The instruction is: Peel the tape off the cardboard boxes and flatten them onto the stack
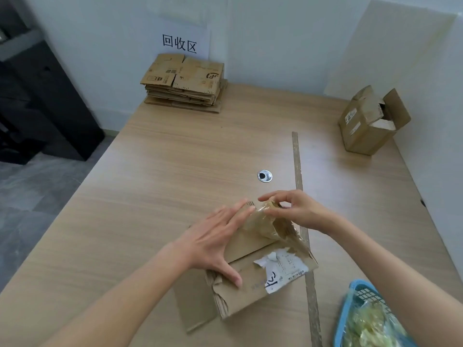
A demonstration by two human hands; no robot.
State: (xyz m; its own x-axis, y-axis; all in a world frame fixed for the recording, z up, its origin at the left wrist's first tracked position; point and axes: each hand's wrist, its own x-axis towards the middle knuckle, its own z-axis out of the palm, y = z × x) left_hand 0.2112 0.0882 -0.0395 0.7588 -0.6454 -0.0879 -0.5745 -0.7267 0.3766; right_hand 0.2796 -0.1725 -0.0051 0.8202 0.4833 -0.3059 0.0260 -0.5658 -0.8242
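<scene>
A cardboard box (253, 291) with a torn white label lies in front of me on the wooden table (155, 171). My left hand (213, 241) presses flat on its top, fingers spread. My right hand (298, 209) pinches a crumpled strip of clear tape (263, 221) that rises off the box's far end. A stack of flattened boxes (185, 83) sits at the table's far edge under a wall sign. Another box (370, 121), flaps open, stands at the far right.
A blue plastic basket (350, 314) holding crumpled tape sits at the near right. A round metal cable hole (264, 176) is mid-table, beside a seam (298, 166) running front to back. Dark furniture (37, 101) stands on the floor at left.
</scene>
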